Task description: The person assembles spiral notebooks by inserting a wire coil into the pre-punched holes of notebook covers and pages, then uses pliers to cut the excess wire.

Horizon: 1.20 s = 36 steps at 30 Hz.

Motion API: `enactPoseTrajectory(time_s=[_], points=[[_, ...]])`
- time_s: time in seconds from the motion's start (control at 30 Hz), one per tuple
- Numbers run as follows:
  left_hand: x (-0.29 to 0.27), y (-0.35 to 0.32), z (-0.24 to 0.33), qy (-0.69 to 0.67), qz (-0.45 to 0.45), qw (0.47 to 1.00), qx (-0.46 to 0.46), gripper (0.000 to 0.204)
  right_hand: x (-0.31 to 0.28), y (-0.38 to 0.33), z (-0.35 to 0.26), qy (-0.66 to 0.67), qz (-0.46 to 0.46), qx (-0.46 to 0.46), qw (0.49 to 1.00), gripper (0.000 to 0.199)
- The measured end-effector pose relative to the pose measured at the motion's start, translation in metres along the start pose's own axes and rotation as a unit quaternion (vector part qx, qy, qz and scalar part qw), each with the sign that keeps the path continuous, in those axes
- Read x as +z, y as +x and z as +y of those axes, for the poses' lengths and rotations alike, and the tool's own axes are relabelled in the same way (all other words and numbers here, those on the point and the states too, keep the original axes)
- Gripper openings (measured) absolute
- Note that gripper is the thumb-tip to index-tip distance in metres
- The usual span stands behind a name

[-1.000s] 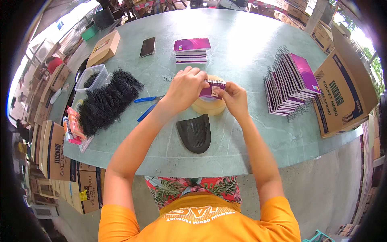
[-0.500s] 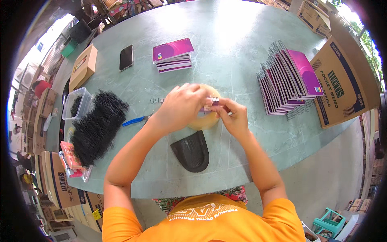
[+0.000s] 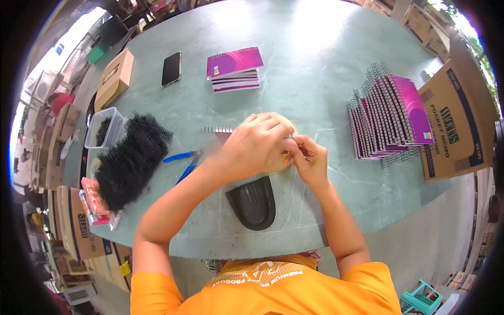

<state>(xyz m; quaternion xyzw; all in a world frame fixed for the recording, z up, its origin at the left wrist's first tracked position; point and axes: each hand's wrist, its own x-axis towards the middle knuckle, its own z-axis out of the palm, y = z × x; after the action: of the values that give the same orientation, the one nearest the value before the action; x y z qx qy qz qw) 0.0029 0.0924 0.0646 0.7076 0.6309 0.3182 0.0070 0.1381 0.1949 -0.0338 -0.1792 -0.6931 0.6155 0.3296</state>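
Note:
My left hand (image 3: 251, 146) is closed over a small notebook, mostly hidden beneath it. A dark spiral coil (image 3: 211, 129) runs along the notebook's far edge, its loose end jutting out on the left. At the other end of that edge, the fingertips of my right hand (image 3: 311, 157) are pinched together on the coil; the exact grip is partly covered. Beneath both hands lies a round, pale yellow object (image 3: 286, 123). Blue-handled pliers (image 3: 181, 157) rest left of my left hand. Nearer me is a black, ridged, round-ended pad (image 3: 254, 205).
Black spiral coils (image 3: 134, 165) form a heap at left beside a clear plastic tub (image 3: 111, 126). Purple notebooks (image 3: 234, 64) are stacked at the far middle. A taller coil-bound stack (image 3: 386, 118) stands right, by a cardboard box (image 3: 451, 126). A phone (image 3: 171, 69) lies far left.
My left hand has shifted slightly right and down and covers more of the notebook. The right fingertips stay at the coil's right end. The whole view has shifted a little, showing more of the pliers.

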Motion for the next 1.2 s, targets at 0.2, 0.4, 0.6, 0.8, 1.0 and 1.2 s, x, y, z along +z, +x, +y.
enactPoseTrajectory(time_s=[0.2, 0.4, 0.6, 0.8, 1.0, 1.2], points=[[0.004, -0.006, -0.005, -0.002, -0.048, 0.999, 0.005, 0.013, 0.002, 0.001, -0.002, -0.039, -0.03, -0.027, 0.998, 0.013], [0.007, 0.001, 0.003, -0.024, -0.021, 0.999, -0.023, 0.013, -0.008, 0.005, -0.011, -0.199, 0.004, -0.236, 0.951, 0.012], [0.004, -0.005, 0.007, 0.008, 0.017, 0.999, -0.035, 0.014, 0.008, 0.001, -0.017, -0.107, -0.002, -0.136, 0.985, 0.017], [-0.027, -0.027, 0.007, 0.046, -0.064, 0.967, -0.241, 0.025, 0.001, 0.0, -0.034, -0.059, 0.122, -0.051, 0.989, 0.03], [0.001, -0.016, 0.056, -0.086, 0.098, 0.99, -0.051, 0.038, -0.02, 0.013, -0.114, -0.074, 0.083, -0.025, 0.994, 0.058], [-0.022, -0.031, 0.039, -0.063, 0.079, 0.992, -0.081, 0.032, -0.17, 0.063, -0.209, -0.279, 0.165, -0.073, 0.943, 0.055]])
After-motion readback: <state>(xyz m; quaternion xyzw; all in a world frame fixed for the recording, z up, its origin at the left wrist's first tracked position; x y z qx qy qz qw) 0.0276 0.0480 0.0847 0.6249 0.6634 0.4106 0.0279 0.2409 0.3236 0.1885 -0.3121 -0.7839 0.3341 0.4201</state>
